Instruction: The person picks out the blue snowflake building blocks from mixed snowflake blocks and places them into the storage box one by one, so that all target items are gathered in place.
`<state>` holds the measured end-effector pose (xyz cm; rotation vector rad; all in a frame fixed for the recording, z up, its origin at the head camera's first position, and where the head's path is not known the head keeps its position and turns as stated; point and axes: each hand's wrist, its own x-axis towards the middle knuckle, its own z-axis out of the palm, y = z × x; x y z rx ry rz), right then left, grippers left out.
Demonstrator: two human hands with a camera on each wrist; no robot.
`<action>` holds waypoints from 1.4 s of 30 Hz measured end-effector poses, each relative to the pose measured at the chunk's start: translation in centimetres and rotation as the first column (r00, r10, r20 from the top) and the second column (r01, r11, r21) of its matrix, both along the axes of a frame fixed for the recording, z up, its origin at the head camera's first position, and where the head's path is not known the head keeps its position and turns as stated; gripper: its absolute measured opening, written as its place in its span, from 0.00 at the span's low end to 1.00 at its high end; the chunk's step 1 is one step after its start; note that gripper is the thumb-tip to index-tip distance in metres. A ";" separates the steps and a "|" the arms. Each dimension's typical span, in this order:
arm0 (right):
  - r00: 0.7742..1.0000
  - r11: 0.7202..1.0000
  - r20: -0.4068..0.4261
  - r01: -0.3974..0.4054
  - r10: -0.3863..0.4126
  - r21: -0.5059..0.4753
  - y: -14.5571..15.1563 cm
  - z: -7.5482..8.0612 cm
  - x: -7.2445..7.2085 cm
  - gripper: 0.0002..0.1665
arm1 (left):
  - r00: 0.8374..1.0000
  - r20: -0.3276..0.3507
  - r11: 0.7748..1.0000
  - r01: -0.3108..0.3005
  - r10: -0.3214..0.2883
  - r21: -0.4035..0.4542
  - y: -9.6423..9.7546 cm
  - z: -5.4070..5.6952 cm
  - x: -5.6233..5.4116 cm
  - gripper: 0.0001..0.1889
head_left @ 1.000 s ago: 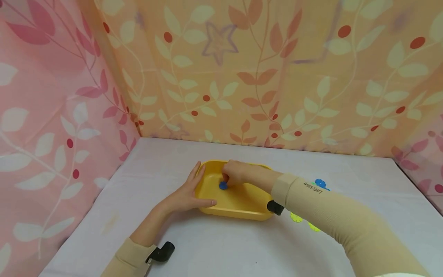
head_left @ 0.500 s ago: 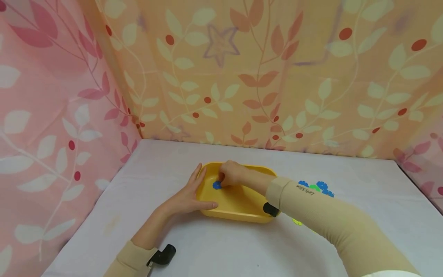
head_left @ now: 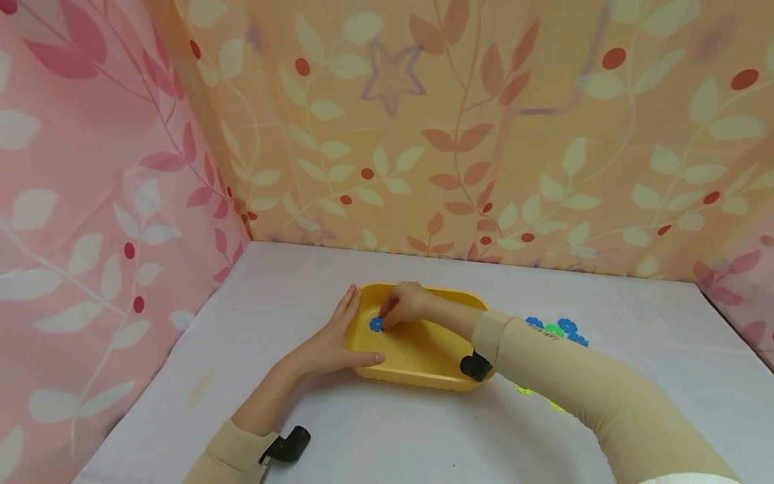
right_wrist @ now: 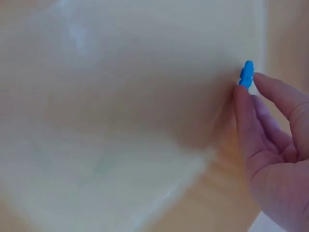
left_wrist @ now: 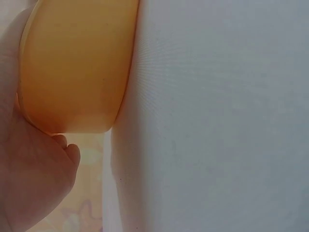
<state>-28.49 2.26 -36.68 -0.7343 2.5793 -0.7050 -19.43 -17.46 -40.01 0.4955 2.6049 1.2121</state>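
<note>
My right hand (head_left: 406, 304) reaches into the yellow plastic tray (head_left: 417, 380) and pinches a blue flower-shaped disc (head_left: 377, 324) between thumb and fingers, low over the tray's left part. Seen in the right wrist view, the disc (right_wrist: 247, 74) stands edge-on at the fingertips. My left hand (head_left: 329, 343) rests spread at the tray's left end, fingers straight along the left rim and thumb lying across the front rim. In the left wrist view its palm (left_wrist: 36, 169) is against the tray's outer wall (left_wrist: 77, 63).
Right of the tray, partly behind the right sleeve, lie several blue discs (head_left: 567, 326), a green disc (head_left: 553, 329) and yellow discs (head_left: 525, 390). White cloth covers the table (head_left: 387, 437). Patterned fabric walls (head_left: 338, 148) stand behind and to the left.
My right hand has shifted slightly left inside the tray with the blue disc, which now shows more of its face. My left hand stays at the tray's left end.
</note>
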 end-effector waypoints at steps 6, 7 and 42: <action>0.990 0.994 0.104 0.099 -0.095 -0.037 0.5 0.2 0.4 0.13 | 1.000 -0.004 1.000 0.000 0.000 -0.003 0.1 0.0 -0.1 0.65; 0.989 0.994 0.110 0.104 -0.098 -0.042 0.6 0.2 0.4 0.13 | 1.000 -0.005 1.000 -0.002 0.002 -0.004 0.1 0.0 -0.1 0.66; 0.993 0.998 -0.106 -0.040 0.044 0.039 -0.4 0.3 -0.1 0.09 | 1.000 0.002 1.000 -0.004 0.004 -0.008 0.0 0.0 -0.2 0.65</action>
